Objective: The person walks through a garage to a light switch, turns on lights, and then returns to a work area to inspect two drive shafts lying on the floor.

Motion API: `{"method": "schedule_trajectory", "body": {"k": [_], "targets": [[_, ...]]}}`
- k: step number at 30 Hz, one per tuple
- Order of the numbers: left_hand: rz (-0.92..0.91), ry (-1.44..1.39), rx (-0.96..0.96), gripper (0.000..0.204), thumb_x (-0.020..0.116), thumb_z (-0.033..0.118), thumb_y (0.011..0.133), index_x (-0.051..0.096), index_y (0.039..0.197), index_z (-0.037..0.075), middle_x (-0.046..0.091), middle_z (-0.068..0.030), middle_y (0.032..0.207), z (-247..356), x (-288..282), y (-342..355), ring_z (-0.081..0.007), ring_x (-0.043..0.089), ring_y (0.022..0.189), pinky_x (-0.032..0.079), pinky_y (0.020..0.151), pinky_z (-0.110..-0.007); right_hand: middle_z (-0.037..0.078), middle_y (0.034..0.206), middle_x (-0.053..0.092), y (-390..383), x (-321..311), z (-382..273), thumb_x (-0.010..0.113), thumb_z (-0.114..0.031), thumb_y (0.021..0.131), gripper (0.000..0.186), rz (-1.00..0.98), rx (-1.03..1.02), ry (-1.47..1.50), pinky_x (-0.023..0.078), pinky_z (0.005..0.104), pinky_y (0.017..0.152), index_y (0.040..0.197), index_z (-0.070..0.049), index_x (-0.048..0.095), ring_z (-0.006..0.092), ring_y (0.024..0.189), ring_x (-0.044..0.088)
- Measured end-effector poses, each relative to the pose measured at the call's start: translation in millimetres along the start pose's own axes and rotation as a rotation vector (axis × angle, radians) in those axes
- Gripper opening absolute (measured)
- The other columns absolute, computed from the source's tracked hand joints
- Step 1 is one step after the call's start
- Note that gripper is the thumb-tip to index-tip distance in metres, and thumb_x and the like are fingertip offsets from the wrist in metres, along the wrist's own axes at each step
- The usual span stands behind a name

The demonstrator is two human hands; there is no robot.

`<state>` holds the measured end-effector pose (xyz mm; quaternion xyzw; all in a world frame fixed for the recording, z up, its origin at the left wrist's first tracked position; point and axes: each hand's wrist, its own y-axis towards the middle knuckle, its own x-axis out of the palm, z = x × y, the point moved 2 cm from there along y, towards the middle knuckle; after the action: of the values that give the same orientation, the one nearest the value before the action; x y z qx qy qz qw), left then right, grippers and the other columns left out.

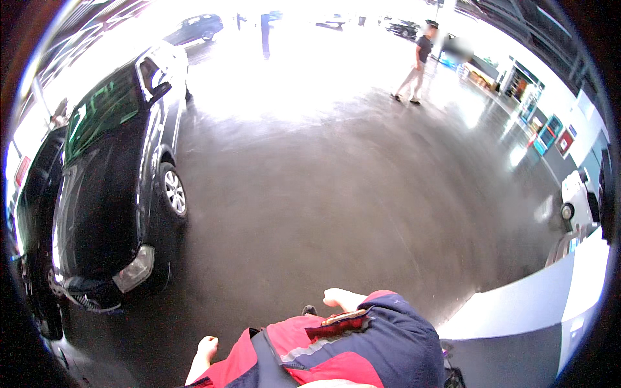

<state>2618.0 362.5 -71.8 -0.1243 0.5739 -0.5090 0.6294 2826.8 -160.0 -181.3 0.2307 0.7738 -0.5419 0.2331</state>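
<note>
My left hand (207, 346) hangs low at my left side, its fingers curled in, with nothing showing in them. My right hand (332, 297) is held out in front of my body, also loosely curled, and nothing sticks out of it. Neither hand touches anything that I can see. The red and navy jacket (381, 330) on me fills the lower middle, with its front partly open. Beyond it, the tip of a dark shoe (310, 310) shows on the grey floor (310, 200).
A black car (97, 207) stands at the left, nose toward me, beside another dark car (39, 226). A person (422, 61) walks at the far right. A white-topped counter (511, 304) borders my right, with a white wheeled machine (572, 200) beyond. More cars stand in the bright background.
</note>
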Motion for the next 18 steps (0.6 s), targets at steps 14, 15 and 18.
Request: {"method": "schedule_trajectory", "body": {"k": [14, 15, 18], "targets": [[-0.585, 0.622, 0.794, 0.053, 0.055, 0.042, 0.082, 0.060, 0.119, 0.005, 0.060, -0.0209, 0.119, 124.4, 104.8, -33.9, -0.0345, 0.057, 0.113, 0.045, 0.095, -0.039, 0.026, 0.095, 0.065, -187.1, 82.2, 20.9, 0.049, -0.024, 0.075, 0.036, 0.161, 0.216, 0.320, 0.050, 0.0440, 0.082, 0.088, 0.002, 0.069, 0.0374, 0.093, 0.064], [-0.570, 0.663, 0.802, 0.053, 0.055, 0.042, 0.082, 0.060, 0.119, 0.005, 0.060, -0.0209, 0.119, 121.6, 108.5, -34.7, -0.0345, 0.057, 0.113, 0.045, 0.095, -0.039, 0.025, 0.095, 0.066, -199.3, 100.7, 12.6, 0.049, -0.024, 0.075, 0.035, 0.232, 0.210, 0.310, 0.050, 0.0439, 0.082, 0.090, 0.000, 0.070, 0.0371, 0.093, 0.064], [-0.514, 0.800, 0.756, 0.053, 0.055, 0.042, 0.082, 0.060, 0.119, 0.005, 0.060, -0.0212, 0.119, 99.7, 107.9, -28.3, -0.0347, 0.057, 0.113, 0.045, 0.095, -0.039, 0.024, 0.098, 0.066, -223.5, 155.3, -10.4, 0.050, -0.023, 0.075, 0.034, 0.055, 0.103, 0.128, 0.050, 0.0441, 0.083, 0.093, -0.002, 0.070, 0.0370, 0.095, 0.064]]}}
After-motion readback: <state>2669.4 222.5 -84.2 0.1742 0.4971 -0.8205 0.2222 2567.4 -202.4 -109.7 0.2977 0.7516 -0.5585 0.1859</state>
